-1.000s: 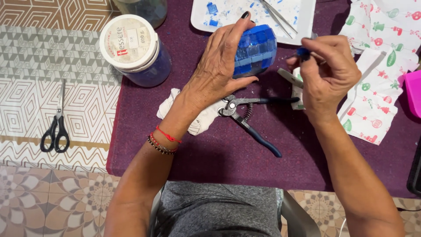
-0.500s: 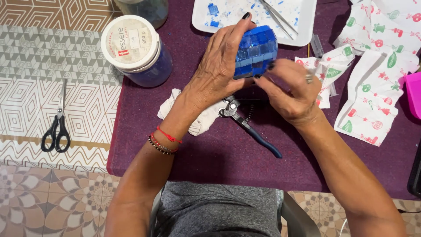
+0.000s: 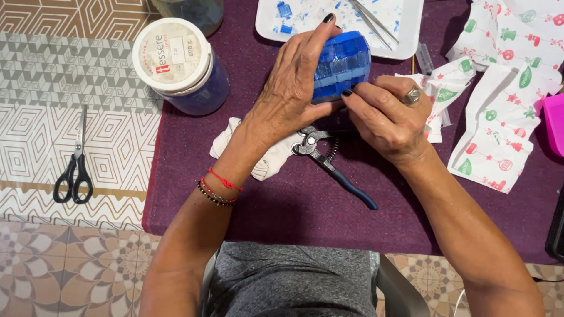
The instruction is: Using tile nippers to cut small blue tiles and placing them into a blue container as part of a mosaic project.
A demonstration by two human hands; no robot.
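The left hand (image 3: 294, 97) grips a blue mosaic-tiled object (image 3: 342, 64) above the table (image 3: 294, 205); the right hand (image 3: 388, 120) presses a fingertip against its lower edge, with blue-handled nippers (image 3: 335, 167) lying beneath.

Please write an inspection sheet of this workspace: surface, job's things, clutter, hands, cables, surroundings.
Surface: purple cloth over a patterned table cover.
Job's things: blue tiled piece, held above the cloth; white tray with blue bits and tweezers.
Clutter: pliers, white rag, scissors, white-lidded jar, printed napkins.
Hands: left hand grips the blue tiled piece; right hand has fingers touching its lower edge.
Cables: thin cable at the bottom edge.
Surroundings: tiled floor; pink thing at the right edge.
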